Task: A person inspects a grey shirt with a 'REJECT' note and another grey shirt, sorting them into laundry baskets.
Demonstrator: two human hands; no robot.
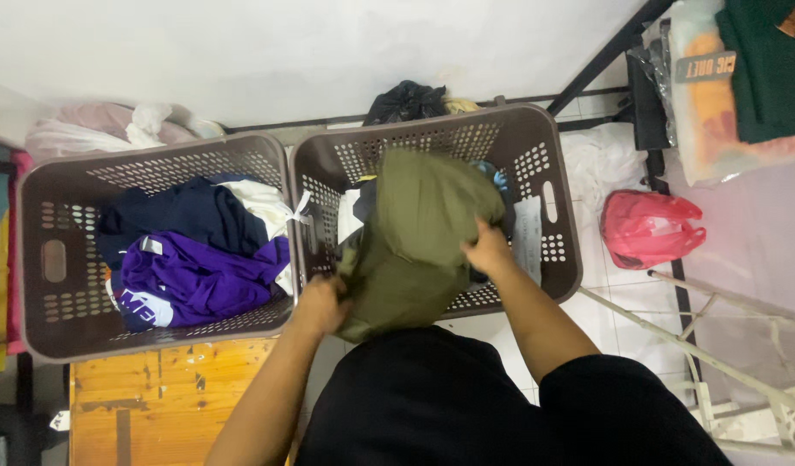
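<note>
Two hands are gripping one olive-green garment [414,237] above the right laundry basket [563,259], seen from the head camera. The left hand [321,304] is closing tightly on the garment's lower left edge, its fingers curling into the cloth so that only the knuckles and back of the hand are showing. The right hand [488,250] is pinching the cloth on its right side, fingers folded in and partly buried under a fold.

Much is being hidden. The garment is covering most of what is lying in the right basket; only slivers of white, dark and blue cloth are peeking out around it. The fingertips of both hands are disappearing into the fabric. The person's black top is filling the bottom of the view and cutting off both forearms.

The garment is hanging bunched, its long axis running from the lower left, by the left hand, up toward the basket's far wall, with the rounded upper end leaning toward the far right corner.

Beside it, the left laundry basket [35,259] is holding a purple garment [199,280] and a dark navy garment [186,216]. Both baskets are standing on the floor, touching side by side, with a wooden box [164,388] at the near edge of the left one. A pink plastic bag [647,229] is lying on the floor tiles just beyond the right basket.
</note>
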